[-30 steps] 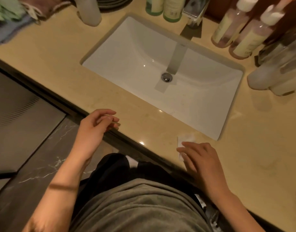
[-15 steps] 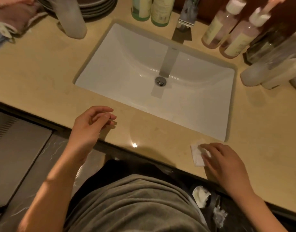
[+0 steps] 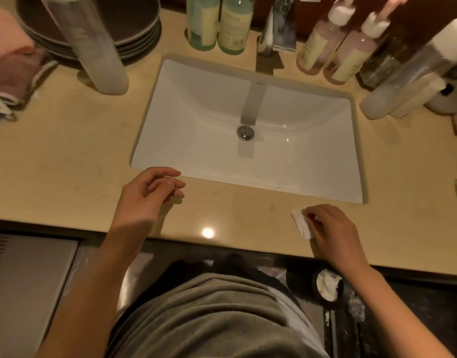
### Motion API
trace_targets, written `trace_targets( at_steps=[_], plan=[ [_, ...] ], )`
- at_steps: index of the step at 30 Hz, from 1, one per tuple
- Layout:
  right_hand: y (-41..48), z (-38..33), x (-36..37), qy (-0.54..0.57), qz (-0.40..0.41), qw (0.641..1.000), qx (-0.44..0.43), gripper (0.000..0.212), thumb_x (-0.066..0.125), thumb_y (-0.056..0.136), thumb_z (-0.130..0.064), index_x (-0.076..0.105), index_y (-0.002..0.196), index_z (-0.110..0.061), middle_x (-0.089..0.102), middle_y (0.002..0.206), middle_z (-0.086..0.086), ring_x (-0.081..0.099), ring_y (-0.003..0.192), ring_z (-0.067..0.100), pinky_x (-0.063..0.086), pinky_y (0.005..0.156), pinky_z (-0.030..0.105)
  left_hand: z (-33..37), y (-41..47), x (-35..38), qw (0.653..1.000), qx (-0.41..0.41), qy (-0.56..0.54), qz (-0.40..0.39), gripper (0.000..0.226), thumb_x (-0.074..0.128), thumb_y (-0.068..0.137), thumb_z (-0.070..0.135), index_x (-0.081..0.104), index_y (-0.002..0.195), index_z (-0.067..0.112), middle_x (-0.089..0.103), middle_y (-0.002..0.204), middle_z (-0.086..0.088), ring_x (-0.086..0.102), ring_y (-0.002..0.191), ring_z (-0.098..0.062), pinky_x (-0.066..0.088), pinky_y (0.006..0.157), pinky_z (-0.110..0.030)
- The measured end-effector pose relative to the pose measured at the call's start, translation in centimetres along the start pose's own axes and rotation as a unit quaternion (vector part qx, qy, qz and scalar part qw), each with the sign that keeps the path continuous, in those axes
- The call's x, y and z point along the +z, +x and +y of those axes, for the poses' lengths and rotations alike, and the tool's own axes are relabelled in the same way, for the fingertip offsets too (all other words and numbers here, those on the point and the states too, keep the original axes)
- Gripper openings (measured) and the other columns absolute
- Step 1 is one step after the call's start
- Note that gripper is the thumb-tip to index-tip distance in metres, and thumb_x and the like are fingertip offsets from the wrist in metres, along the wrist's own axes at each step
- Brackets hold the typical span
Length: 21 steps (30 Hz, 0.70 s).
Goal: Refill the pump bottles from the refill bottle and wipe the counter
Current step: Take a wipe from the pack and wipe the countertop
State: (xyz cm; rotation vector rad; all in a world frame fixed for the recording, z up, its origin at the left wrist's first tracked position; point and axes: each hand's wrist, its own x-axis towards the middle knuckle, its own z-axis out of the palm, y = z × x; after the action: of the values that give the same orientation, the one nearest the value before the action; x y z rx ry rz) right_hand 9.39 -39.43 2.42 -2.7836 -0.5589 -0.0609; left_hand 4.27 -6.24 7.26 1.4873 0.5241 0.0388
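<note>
My right hand [image 3: 332, 232] presses a small folded white tissue [image 3: 301, 224] flat on the beige counter [image 3: 67, 156], in front of the sink's right corner. My left hand [image 3: 145, 200] hovers over the counter's front edge, left of centre, fingers loosely curled and holding nothing. Two pink pump bottles [image 3: 335, 47] stand at the back right. Behind the sink are two green bottles [image 3: 219, 24]. A tall frosted bottle [image 3: 93, 45] stands at the back left, and two more frosted bottles [image 3: 408, 78] lean at the far right.
A white sink [image 3: 248, 130] with a chrome tap [image 3: 274, 29] fills the middle. Stacked dark plates [image 3: 134, 27] and folded cloths [image 3: 10, 55] sit at the back left. A small bin [image 3: 325, 284] with crumpled tissue stands on the floor below the counter's right side.
My right hand has slid the tissue to the right along the counter's front edge. The view has shifted and my left hand has kept its loose pose.
</note>
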Motion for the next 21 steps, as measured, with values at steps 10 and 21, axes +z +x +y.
trace_targets(
  at_steps=[10,21],
  plan=[
    [1.8,-13.7,6.1,0.067,0.018,0.996,-0.057,0.028,0.076,0.068,0.006,0.067,0.092,-0.005,0.064,0.087,0.010,0.057,0.075,0.025,0.037,0.067,0.021,-0.5,-1.4,-6.0,0.999,-0.028,-0.010,0.019,0.018,0.049,0.093,0.003,0.065,0.098,0.009,0.070,0.084,-0.005,0.065,0.078,-0.016,0.052,0.070,-0.015],
    [1.3,-12.5,5.7,0.034,0.009,0.997,-0.064,0.028,0.074,0.069,0.008,0.064,0.093,-0.001,0.061,0.086,0.015,0.056,0.073,0.030,0.048,0.055,0.037,-0.9,-2.1,-7.4,0.998,-0.052,-0.009,0.045,0.019,0.048,0.093,0.004,0.065,0.098,0.011,0.071,0.084,-0.004,0.066,0.084,-0.022,0.054,0.074,-0.020]
  ],
)
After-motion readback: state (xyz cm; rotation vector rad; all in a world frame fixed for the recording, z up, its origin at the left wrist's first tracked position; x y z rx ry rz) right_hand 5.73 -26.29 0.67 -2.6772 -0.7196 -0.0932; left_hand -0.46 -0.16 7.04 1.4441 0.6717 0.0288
